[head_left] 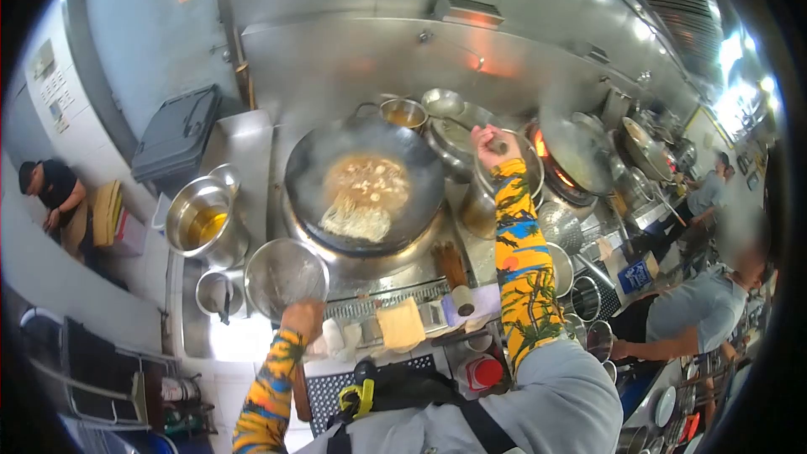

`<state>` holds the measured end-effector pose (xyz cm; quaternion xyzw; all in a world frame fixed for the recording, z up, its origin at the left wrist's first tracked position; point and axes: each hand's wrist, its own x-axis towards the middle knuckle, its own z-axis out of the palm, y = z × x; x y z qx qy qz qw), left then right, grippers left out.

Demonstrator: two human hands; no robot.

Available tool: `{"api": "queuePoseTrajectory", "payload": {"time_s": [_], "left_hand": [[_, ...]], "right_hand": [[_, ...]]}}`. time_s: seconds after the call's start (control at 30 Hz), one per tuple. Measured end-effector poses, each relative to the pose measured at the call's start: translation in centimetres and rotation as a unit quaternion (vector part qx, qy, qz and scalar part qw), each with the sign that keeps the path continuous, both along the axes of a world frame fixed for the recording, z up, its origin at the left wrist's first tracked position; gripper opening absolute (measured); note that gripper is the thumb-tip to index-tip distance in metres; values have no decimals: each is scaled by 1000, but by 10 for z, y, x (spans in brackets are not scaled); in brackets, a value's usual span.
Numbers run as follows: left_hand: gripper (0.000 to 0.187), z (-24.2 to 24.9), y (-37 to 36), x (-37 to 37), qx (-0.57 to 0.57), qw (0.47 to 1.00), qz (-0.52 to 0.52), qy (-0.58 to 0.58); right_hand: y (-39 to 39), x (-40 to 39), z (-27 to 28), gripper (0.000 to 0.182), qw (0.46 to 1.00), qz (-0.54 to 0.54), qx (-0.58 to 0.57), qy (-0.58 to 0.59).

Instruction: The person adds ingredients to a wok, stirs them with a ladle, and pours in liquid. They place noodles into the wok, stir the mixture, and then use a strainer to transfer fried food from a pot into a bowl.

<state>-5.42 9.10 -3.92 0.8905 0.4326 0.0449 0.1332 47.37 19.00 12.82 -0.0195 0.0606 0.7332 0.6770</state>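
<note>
A large black wok [303, 170] sits on the burner in front of me, steaming, with brown broth and a pile of pale noodles [357, 219] in it. My left hand [301, 318] is shut on the handle of a round metal strainer [284, 276], held just below the wok's near left rim. My right hand [486, 145], in a yellow patterned sleeve, is raised to the right of the wok and grips a ladle handle. The ladle's bowl [442, 102] hangs over the pots behind the wok.
A steel pot of yellow oil [200, 220] and a smaller pot [217, 292] stand left of the wok. A sauce pot [404, 113] sits behind it. A flame [539, 145] burns beside another wok [580, 155] on the right. Co-workers [702, 311] stand right; a person [52, 192] crouches left.
</note>
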Motion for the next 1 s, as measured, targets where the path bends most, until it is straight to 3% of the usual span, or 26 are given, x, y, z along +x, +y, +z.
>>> {"api": "queuePoseTrajectory", "payload": {"time_s": [0.07, 0.13, 0.17, 0.2, 0.27, 0.4, 0.5, 0.6, 0.7, 0.77, 0.8, 0.83, 0.93, 1.0], "left_hand": [[18, -18, 23, -5, 21, 997, -35, 63], [25, 21, 31, 4, -29, 981, -53, 184], [25, 14, 43, 4, -46, 976, -35, 212], [24, 6, 54, 4, -63, 969, -18, 240], [24, 41, 57, 13, -71, 955, -34, 287], [25, 32, 97, 9, -13, 938, -74, 338], [32, 30, 113, 6, 9, 936, -41, 349], [33, 52, 114, 6, -11, 937, -97, 337], [36, 63, 114, 11, -31, 920, -85, 380], [33, 40, 127, 2, -22, 925, -112, 363], [31, 8, 145, -13, -5, 928, -142, 345], [29, -9, 156, -19, 13, 930, -171, 325], [33, 14, 134, -8, -16, 959, -98, 266], [29, -6, 148, -16, -2, 955, -156, 252]], "right_hand": [[-19, -35, 12, 40, 999, 24, 14, 32], [-40, -68, 17, 29, 1000, 15, 18, 4], [-51, -83, 17, 24, 1000, 9, 19, -10], [-62, -98, 19, 24, 998, 54, 15, 21], [-87, -130, 16, 29, 997, 75, 14, 19], [-136, -178, 5, 32, 987, 156, -8, 27], [-172, -205, 5, 31, 983, 176, -10, -48], [-196, -217, 1, 31, 967, 222, -20, -124], [-212, -226, 1, 33, 950, 254, 6, -181], [-219, -228, -2, 34, 938, 269, 20, -216], [-223, -227, -3, 52, 929, 269, 19, -255], [-226, -226, -5, 53, 921, 273, 23, -277], [-231, -225, -7, 64, 890, 285, 20, -356], [-238, -226, -4, 66, 861, 284, 18, -420]]}}
